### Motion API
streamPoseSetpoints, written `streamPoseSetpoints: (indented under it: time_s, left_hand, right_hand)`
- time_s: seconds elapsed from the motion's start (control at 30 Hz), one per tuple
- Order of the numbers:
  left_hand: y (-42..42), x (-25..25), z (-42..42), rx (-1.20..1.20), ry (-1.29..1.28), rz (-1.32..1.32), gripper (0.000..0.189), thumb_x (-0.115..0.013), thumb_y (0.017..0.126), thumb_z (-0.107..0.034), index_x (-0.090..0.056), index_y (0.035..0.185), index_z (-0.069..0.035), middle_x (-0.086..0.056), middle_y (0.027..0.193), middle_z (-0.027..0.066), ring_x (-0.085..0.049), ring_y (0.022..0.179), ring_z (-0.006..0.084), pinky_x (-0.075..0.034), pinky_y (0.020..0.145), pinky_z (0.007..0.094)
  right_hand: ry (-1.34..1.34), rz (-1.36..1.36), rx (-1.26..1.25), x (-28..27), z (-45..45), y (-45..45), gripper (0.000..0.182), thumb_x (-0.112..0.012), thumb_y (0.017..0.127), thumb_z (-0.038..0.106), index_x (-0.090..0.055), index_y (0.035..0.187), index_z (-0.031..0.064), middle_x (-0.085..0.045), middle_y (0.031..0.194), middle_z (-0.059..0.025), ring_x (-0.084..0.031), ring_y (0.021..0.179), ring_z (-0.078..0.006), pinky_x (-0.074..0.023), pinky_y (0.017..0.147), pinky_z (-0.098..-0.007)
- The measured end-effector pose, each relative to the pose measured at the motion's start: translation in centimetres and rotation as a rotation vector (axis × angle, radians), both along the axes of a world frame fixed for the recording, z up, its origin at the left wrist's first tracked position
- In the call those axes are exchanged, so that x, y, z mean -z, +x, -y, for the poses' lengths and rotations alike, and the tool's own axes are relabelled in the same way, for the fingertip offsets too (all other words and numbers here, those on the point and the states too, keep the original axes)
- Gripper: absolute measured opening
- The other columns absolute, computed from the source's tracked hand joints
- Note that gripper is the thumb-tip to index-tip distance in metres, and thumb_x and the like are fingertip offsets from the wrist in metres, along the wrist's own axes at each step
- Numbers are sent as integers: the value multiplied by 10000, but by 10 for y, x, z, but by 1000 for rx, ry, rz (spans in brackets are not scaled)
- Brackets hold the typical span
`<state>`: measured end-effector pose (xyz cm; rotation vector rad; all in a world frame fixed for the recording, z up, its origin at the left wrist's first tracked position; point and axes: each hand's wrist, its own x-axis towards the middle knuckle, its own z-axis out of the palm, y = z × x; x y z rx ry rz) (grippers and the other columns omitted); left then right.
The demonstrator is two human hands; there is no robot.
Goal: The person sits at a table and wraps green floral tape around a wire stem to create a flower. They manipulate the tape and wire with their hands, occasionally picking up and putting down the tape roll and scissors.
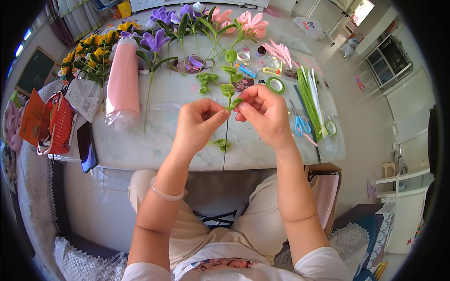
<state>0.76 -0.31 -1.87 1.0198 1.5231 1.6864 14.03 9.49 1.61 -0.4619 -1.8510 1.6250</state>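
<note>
Between my hands a green pipe-cleaner sprig (227, 79) with curled leaves stands upright over the table. My left hand (201, 123) pinches its lower end between thumb and finger. My right hand (264, 114) grips a small leaf loop low on the sprig's right side. Below the hands, near the table's front edge, lies a small green curled piece (222, 144). More green curled pieces (206, 81) lie behind my left hand. A roll of green floral tape (275, 85) is just beyond my right hand, and blue-handled scissors (302, 125) lie to its right.
Green and white pipe cleaners (311, 102) lie at the right. Left stand a pink wrapped roll (123, 77), a red basket (59, 123) and a phone (87, 147) on the table edge. Purple (154, 41), pink (252, 24) and yellow (100, 54) pipe-cleaner flowers fill the back. A glue tube (246, 70) lies behind the hands.
</note>
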Motion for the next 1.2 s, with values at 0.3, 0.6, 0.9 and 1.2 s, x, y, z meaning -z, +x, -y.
streamPoseSetpoints:
  time_s: [0.3, 0.6, 0.9, 1.2]
  left_hand:
    - [5, -4, 2, -34, -52, -197, 108, -642, 774, -60, -595, 723, 22, -512, 584, -49, -382, 523, 6, -277, 441, 187]
    - [12, -8, 2, -140, -55, -234, 91, -615, 727, -30, -582, 680, 40, -486, 510, -7, -374, 483, 22, -292, 428, 204]
    - [15, -5, -4, -131, 221, 206, 56, -589, 784, -4, -566, 737, 17, -555, 624, -8, -488, 555, 27, -361, 475, 171]
    - [12, -4, -3, -12, 290, 214, 32, -598, 804, 9, -571, 801, 28, -611, 697, 45, -566, 637, 70, -445, 563, 187]
  right_hand:
    - [80, 70, -7, 3, -3, 1, 87, -562, 791, 0, -535, 859, -46, -608, 766, -71, -584, 630, -91, -483, 557, -218]
    - [-2, 27, 10, 5, 2, -3, 107, -574, 815, 31, -538, 874, -51, -612, 784, -71, -592, 649, -97, -503, 583, -222]
    - [-219, -222, 35, 24, 19, -17, 120, -574, 857, 91, -511, 874, -10, -603, 782, -72, -592, 715, -117, -496, 614, -245]
    - [-822, -185, -205, 22, 10, -8, 106, -596, 844, 135, -525, 866, 60, -579, 751, -44, -494, 606, -94, -397, 524, -228]
